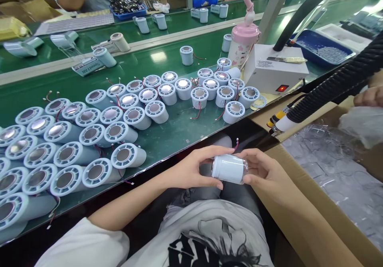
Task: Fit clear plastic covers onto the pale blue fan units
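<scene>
Over my lap I hold a pale blue-white cylinder part on its side, with a thin red wire sticking up from it. My left hand wraps its left end, fingers closed round it. My right hand grips the right end, where a clear cap or film sits. Both hands are just off the near edge of the green belt.
Many similar cylinders with metal discs and red wires lie across the belt. A white box with a red switch and a pink bottle stand at right. A cardboard box of clear plastic parts sits beside me; another person's hand reaches there.
</scene>
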`<state>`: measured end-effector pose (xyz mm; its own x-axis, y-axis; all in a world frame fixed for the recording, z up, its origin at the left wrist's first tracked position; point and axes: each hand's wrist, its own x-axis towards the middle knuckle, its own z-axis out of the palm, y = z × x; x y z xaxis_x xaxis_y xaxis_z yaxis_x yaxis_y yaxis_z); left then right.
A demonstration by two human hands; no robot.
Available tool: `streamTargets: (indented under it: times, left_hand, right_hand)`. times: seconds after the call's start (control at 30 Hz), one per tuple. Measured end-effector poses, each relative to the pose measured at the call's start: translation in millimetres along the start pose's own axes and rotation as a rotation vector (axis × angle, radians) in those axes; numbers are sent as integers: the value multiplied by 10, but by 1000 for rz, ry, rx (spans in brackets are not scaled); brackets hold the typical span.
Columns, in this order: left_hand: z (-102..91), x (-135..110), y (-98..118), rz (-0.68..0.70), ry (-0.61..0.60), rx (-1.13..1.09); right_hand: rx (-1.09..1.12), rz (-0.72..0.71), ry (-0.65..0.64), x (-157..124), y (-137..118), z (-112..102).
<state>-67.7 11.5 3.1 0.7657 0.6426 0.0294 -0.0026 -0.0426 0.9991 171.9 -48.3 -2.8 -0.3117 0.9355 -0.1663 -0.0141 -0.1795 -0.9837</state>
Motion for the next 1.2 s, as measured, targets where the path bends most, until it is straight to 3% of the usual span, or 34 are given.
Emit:
streamTargets:
  times: [0.33,0.8,1.0,1.13,1.2]
  left_hand:
    - [4,-12,-16,-1,-6,13]
    - [-6,-40,-51,34,-18,26]
    - [-6,-34,-97,100,-18,-3]
    - [38,-50,-50,39,17,12]
    - [68,-63,-8,-21,44,0]
  right_hand:
    - [240,163,30,95,24,56]
    - [365,426,52,168,63,213]
    - [457,550,-9,171,80,215]
    - [483,655,-92,157,51,218]
    - [462,627,-167,141,69,216]
